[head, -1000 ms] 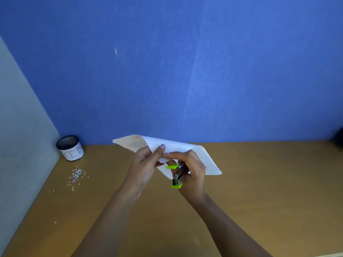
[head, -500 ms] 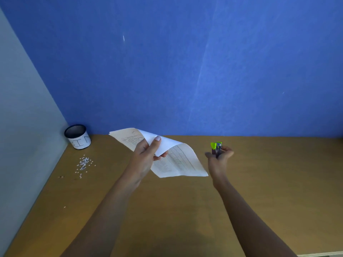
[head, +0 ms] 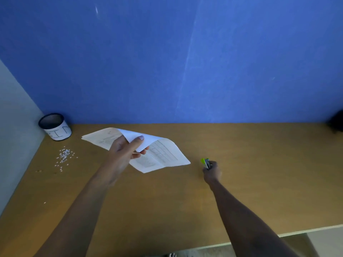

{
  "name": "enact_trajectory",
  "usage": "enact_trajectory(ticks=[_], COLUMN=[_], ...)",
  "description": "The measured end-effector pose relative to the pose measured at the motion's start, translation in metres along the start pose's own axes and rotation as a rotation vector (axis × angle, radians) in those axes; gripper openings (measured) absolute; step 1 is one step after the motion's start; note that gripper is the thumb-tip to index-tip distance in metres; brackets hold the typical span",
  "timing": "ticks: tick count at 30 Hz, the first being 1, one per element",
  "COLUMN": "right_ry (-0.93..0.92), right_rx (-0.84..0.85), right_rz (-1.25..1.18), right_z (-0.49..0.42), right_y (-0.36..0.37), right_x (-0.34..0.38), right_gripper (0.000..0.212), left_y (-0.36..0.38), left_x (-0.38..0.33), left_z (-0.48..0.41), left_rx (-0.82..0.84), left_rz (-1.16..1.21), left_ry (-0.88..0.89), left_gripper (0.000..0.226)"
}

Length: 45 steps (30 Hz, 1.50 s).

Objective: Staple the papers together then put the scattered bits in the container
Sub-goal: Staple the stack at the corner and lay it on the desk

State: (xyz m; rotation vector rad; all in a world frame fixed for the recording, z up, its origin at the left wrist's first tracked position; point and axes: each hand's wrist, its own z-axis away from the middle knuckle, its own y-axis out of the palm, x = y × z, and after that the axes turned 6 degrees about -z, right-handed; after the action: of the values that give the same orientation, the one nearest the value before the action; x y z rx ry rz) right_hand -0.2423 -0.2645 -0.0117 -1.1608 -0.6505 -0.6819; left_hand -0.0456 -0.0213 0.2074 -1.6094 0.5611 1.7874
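Brown table (head: 259, 182): cup (head: 55, 129) marked BIN at 10 o'clock corner; white bits (head: 64, 157) scattered near it, 6 o'clock side.

Soft even light is brightening the wall (head: 241, 62) rightward. Wide-angle is bowing the table (head: 259, 182) edges; detail is looking soft.

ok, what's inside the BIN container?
Only the dark inner wall of the container shows, with nothing visible on it. Its floor is hidden by the near rim, so empty is unconfirmed. The white bits lie on the table in front of it.
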Motion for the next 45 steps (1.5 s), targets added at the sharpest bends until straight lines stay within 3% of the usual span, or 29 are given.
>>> enact_trajectory(ticks=[12,19,23,27,30,33,38,40,45], right_ry=[0.002,0.033,-0.054,-0.267,-0.487,-0.7,-1.181,-1.289,-1.456], right_rx=[-0.035,-0.083,-0.171,-0.156,-0.123,-0.023,0.08,0.065,-0.018], right_rz=[0.135,0.209,0.055,-0.264,-0.44,-0.545,-0.301,-0.251,-0.219], right_z=[-0.001,0.008,0.02,0.047,0.073,0.1,0.127,0.131,0.143], right_y=[0.009,0.01,0.01,0.001,-0.01,-0.022,-0.029,-0.027,-0.026], right_x=[-0.018,0.002,0.053,0.122,0.161,0.186,0.2,0.199,0.204], right_gripper=[0.03,0.061,0.056,0.03,0.015,0.013,0.021,0.027,0.039], left_y=[0.001,0.004,0.006,0.006,0.004,0.005,0.007,0.008,0.008], left_x=[0.005,0.004,0.001,-0.002,-0.005,-0.01,-0.018,-0.021,-0.027], left_z=[-0.015,-0.018,-0.019,-0.021,-0.019,-0.019,-0.017,-0.014,-0.009], left_rx=[-0.034,0.006,0.034,0.024,0.02,0.0,0.005,-0.016,-0.099], left_rz=[0.009,-0.042,-0.06,-0.101,-0.13,-0.149,-0.088,-0.067,-0.009], left_ry=[0.01,0.068,0.1,0.136,0.196,0.267,0.322,0.312,0.335], left_gripper=[0.016,0.014,0.031,0.034,0.06,0.072,0.061,0.045,0.048])
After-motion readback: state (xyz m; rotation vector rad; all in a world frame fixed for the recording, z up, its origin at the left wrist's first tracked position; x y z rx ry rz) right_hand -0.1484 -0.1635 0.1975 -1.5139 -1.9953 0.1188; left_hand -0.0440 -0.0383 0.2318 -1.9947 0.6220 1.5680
